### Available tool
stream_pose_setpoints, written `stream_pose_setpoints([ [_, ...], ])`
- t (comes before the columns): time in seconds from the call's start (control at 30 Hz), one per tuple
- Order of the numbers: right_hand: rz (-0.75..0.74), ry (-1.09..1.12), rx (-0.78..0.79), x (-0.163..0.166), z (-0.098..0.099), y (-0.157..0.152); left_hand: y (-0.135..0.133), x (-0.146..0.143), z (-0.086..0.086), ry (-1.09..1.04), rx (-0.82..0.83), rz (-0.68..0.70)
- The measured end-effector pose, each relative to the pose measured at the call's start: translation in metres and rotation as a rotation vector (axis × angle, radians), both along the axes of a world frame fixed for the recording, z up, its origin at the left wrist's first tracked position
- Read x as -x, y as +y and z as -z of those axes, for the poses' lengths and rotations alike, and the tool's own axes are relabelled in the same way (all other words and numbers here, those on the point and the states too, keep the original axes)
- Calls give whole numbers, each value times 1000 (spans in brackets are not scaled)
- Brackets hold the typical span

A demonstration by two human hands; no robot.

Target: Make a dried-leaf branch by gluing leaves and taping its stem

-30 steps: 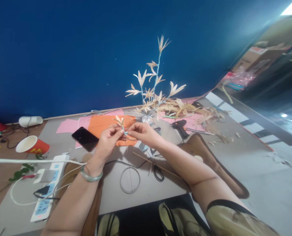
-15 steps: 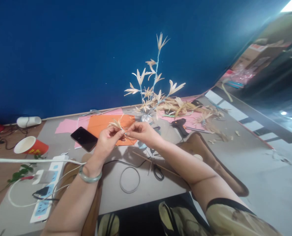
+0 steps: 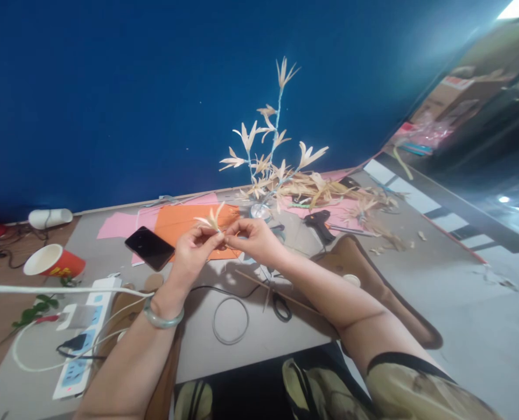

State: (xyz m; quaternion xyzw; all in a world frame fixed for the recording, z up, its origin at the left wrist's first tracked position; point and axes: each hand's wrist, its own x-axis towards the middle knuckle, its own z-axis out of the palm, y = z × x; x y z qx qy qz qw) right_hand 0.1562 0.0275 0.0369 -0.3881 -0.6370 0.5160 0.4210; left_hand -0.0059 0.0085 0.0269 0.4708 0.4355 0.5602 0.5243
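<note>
Both my hands meet above the grey table (image 3: 259,341). My left hand (image 3: 192,252), with a green bangle on its wrist, pinches the stem of a small sprig of pale dried leaves (image 3: 211,219) that fans upward. My right hand (image 3: 249,238) is closed in a pinch on the same sprig's stem, fingertips against the left ones. Behind them stands a tall branch of similar dried leaves (image 3: 272,153) on a blue-wrapped stem, rising from a small clear holder.
A black phone (image 3: 150,247) lies on orange and pink paper (image 3: 178,221). A glue gun (image 3: 319,225), scissors (image 3: 280,305), a wire ring (image 3: 230,319), a thin stick, a power strip (image 3: 83,341) with cables and a red paper cup (image 3: 53,263) surround me. Loose leaves pile at back right.
The sprig has turned between my fingers, its leaves swinging left and then back up. Both hands stayed in nearly the same place.
</note>
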Motion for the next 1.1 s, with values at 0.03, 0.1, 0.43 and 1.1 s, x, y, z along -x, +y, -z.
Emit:
stream_pose_setpoints([
  [0.03, 8, 21, 24, -1, -1, 1, 1, 1, 1, -85, 45, 36],
  [0.1, 36, 77, 76, -3, -3, 4, 3, 2, 1, -236, 151, 101],
  [0.43, 59, 316, 322, -4, -7, 12, 5, 7, -11, -552, 336, 148],
  [1.1, 111, 105, 104, 6, 9, 1, 1, -2, 7, 2, -70, -4],
])
